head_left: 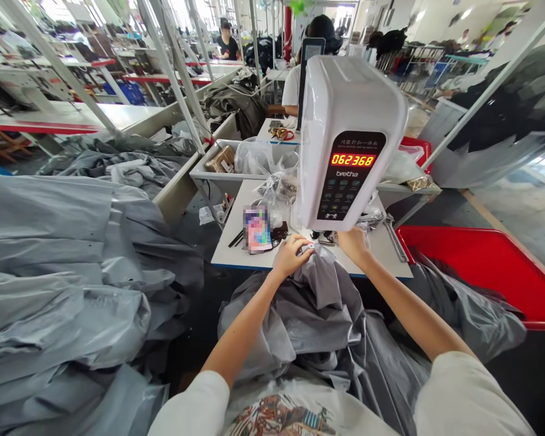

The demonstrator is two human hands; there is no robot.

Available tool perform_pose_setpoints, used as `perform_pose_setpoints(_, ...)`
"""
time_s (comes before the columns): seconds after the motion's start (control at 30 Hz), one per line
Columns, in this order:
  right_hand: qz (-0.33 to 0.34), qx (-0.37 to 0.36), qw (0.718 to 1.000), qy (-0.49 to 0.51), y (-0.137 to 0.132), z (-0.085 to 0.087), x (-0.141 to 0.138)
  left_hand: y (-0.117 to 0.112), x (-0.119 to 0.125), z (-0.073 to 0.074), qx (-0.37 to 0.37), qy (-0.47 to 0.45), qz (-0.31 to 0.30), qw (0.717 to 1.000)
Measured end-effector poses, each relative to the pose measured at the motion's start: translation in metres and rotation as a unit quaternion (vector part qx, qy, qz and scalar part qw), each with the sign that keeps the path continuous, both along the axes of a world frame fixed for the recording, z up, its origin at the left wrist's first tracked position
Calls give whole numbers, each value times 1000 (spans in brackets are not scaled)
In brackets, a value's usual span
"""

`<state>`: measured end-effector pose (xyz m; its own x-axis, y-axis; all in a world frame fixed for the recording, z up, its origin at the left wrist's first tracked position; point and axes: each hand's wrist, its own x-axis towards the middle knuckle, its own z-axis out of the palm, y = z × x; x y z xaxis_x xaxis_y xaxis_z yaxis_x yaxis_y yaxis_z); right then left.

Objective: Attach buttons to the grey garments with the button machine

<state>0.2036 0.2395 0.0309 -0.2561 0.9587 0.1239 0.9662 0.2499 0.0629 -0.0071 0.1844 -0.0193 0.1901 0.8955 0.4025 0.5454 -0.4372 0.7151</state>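
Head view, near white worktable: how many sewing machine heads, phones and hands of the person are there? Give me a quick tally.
Sewing machine heads: 1
Phones: 1
Hands (left, right): 2
Total: 4

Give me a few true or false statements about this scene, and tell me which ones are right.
The left hand rests on the grey fabric. True.
The red display on the sewing machine reads 062368. True.
The phone lies on the floor. False: it lies on the white table.
The big tray on the right is blue. False: it is red.
The right hand is just below the sewing machine. True.
Nobody else is in view. False: a person in a white shirt is beyond the sewing machine.
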Motion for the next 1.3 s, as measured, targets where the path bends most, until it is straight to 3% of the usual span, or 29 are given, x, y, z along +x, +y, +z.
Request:
perform_pose_setpoints(0.23, 26, -6, 1000, -16, 10, -6, 6, 1, 0, -2, 7, -1, 3, 1000)
perform_pose_setpoints(0.67, -13, 10, 1000, 10, 16, -9, 5, -1, 0, 0, -3, 3, 5, 1000)
perform_pose_setpoints(0.93, -62, 23, 992, 109, 14, -7, 21, -1, 0, 1, -1, -1, 3, 1000)
perform_pose_setpoints(1.13, 6, -14, 980, 201, 18, -8, 34, -1, 0, 1, 3, -4, 5, 1000)
perform_pose_setpoints(1.3, 6, -7, 974, 227, 19, -15, 40, -2, 0, 2, 1, -2, 5, 1000)
